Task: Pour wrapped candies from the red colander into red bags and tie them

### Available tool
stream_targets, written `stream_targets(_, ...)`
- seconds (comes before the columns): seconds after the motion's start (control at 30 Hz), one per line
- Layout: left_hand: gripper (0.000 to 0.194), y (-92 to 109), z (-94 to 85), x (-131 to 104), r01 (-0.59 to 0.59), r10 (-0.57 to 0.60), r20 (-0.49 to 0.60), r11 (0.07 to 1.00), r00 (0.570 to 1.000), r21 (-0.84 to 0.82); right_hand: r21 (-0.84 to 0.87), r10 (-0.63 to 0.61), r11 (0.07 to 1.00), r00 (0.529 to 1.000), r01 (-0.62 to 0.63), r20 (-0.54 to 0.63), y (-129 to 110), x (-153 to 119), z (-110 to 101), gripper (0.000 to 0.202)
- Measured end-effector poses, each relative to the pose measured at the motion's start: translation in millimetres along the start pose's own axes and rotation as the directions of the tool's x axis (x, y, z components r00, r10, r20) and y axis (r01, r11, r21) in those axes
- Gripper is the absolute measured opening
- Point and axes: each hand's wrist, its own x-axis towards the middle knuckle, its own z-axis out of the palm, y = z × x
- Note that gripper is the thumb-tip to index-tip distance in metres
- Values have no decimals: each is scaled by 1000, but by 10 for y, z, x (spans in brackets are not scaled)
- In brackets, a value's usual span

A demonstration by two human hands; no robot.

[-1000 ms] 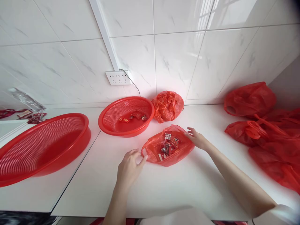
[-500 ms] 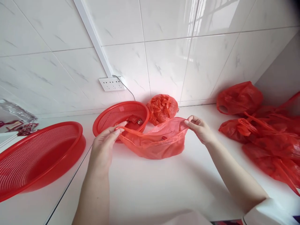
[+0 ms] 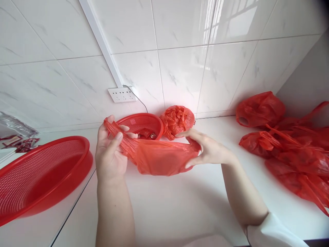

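At the near edge, a white sleeve (image 3: 275,231) covers the person's upper right arm, and both bare forearms reach over the white worktop (image 3: 174,209). A dark seam (image 3: 73,207) crosses it on the left.

Between the hands, near the middle of the scene, is a red plastic bag (image 3: 164,157). The left hand (image 3: 111,154) grips its left end, the thin plastic drawn into a bunched strip between thumb and fingers. The right hand (image 3: 203,147) grasps the opposite end, thumb on the near side and fingers curved over the far side. A darker patch shows through the bag's front; whether its underside touches the worktop cannot be told.

To the left stands a large red basket (image 3: 88,159) with perforated sides. On the right lies a heap of red bags (image 3: 300,154), partly blurred.

Farther back, partly hidden by the bag and left hand, a smaller red basket (image 3: 136,120) holds a few small packets (image 3: 147,134). Just right of it sits a rounded, crumpled red bundle (image 3: 177,118); at far right is another filled bag (image 3: 259,109). At far left lie red wrappers (image 3: 27,144) and a clear plastic item (image 3: 17,125).

Behind everything, a socket panel (image 3: 122,95) with a grey cable (image 3: 138,98) is mounted on the tiled wall (image 3: 185,75).
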Motion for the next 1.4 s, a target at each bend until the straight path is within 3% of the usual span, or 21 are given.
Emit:
stream_targets(0.1,48,-22,16,-19,-18,15,56,999,998,49,-121,77,989,997,-79,-26,25,-2,61,23)
stream_targets(0.23,33,-81,-2,-2,-97,86,93,987,992,125,130,52,991,989,-34,-135,94,47,120,25)
stream_targets(0.33,17,-177,-96,78,-129,120,98,988,988,91,356,158,933,952,-57,-263,104,60,100,25)
stream_targets(0.43,34,-302,-180,139,-99,83,204,993,975,66,522,266,852,892,-40,-366,95,59,87,29)
stream_targets(0.47,49,-345,-190,140,-51,15,305,993,952,111,560,281,828,873,-12,-397,93,59,91,30)
stream_targets(0.53,76,-431,-167,104,36,-193,528,956,827,293,616,305,786,839,45,-450,93,65,111,29)
stream_targets(0.6,88,-522,-86,29,49,-389,625,871,677,489,647,337,758,797,86,-501,99,76,142,28)
stream_targets(0.63,86,-570,-27,-18,48,-439,626,840,645,540,651,346,753,783,97,-517,103,82,161,28)
stream_targets(0.67,81,-619,40,-66,61,-459,610,828,646,557,648,346,755,781,98,-520,110,88,179,28)
stream_targets(0.7,73,-668,109,-112,98,-461,574,829,677,550,635,333,767,792,88,-511,118,92,195,29)
stream_targets(0.8,44,-802,282,-210,216,-392,332,861,858,460,463,234,887,860,2,-453,150,90,222,34)
stream_targets(0.87,37,-864,336,-227,273,-336,113,887,935,373,234,165,970,896,-71,-413,169,76,210,36)
stream_targets(0.93,39,-892,336,-206,334,-331,-56,909,942,250,24,133,991,926,-133,-353,171,58,170,33)
stream_targets(1.0,42,-885,306,-164,367,-351,-136,922,926,121,-74,120,988,969,-139,-216,155,43,114,30)
stream_targets(1.1,42,-839,259,-96,371,-368,-112,929,923,1,-68,38,997,999,-37,15,127,37,45,61)
stream_targets(1.13,41,-822,251,-79,371,-371,-83,928,925,-13,-65,-1,998,999,4,53,126,39,37,63)
stream_targets(1.23,33,-785,250,-55,346,-346,39,938,937,-2,-79,-44,996,995,51,94,151,52,66,36)
stream_targets(1.3,32,-772,262,-60,328,-327,152,944,933,20,-88,-18,996,987,32,157,172,62,112,31)
stream_targets(1.4,40,-752,277,-82,398,-378,321,918,868,5,-65,19,998,968,-3,250,189,73,146,36)
